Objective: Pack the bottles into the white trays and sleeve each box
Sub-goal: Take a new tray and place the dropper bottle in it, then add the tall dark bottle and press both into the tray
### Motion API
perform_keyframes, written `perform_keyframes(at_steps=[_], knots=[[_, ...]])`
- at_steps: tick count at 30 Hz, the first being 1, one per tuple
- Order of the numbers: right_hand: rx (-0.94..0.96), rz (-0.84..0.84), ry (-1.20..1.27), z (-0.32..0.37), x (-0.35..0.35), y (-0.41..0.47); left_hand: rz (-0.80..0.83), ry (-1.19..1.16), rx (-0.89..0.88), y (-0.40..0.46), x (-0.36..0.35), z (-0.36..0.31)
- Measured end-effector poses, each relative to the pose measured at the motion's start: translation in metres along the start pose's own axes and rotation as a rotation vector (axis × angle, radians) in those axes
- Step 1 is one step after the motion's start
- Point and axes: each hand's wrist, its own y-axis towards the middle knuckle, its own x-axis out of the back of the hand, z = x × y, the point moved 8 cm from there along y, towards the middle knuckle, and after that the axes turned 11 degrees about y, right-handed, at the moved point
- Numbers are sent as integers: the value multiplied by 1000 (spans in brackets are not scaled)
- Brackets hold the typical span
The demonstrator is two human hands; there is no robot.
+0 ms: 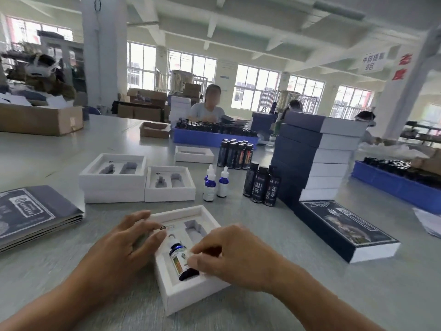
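Right hand (229,254) pinching dropper bottle (182,260) seated in white tray (191,297); left hand (124,244) spread, steadying; second slot unfilled; sleeving judged pending.

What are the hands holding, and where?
The right hand pinches the dropper bottle at its labelled middle, as it lies in the white tray. The left hand rests open on the tray's left edge.
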Motion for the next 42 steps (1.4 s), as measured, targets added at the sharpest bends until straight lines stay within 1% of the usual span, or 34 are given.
perform_keyframes(at_steps=[1,3,4,6,9,10,12,14,17,22,28,33,35,39,42], knots=[[17,-70,57,-5,15,0,-4,-13,-6,1,0,1],[27,-312,135,-26,56,3,-19,-41,-13,2,0,3],[3,-437,151,-42,75,5,-28,-50,-16,3,0,4],[-135,-625,154,-87,103,7,-41,-49,-30,5,-1,5],[-421,-737,163,-162,116,9,-69,-35,-50,7,-2,10],[-480,-767,181,-183,119,11,-81,-24,-55,9,-3,13],[-521,-829,236,-206,128,19,-109,-1,-67,12,-7,22],[-534,-877,251,-213,138,31,-144,17,-74,17,-11,33],[-580,-958,131,-216,150,41,-159,14,-82,23,-22,55],[-617,-989,115,-232,151,48,-133,51,-107,29,-30,74],[-592,-974,149,-229,148,41,-165,4,-112,20,-13,43],[-559,-912,293,-213,137,16,-39,-27,-52,10,-2,7],[-507,-842,366,-192,128,8,14,-27,-13,7,-1,0],[-322,-678,389,-118,102,-9,54,-25,11,4,1,-6],[-191,-553,289,-57,75,-18,59,-20,13,3,0,-3]])
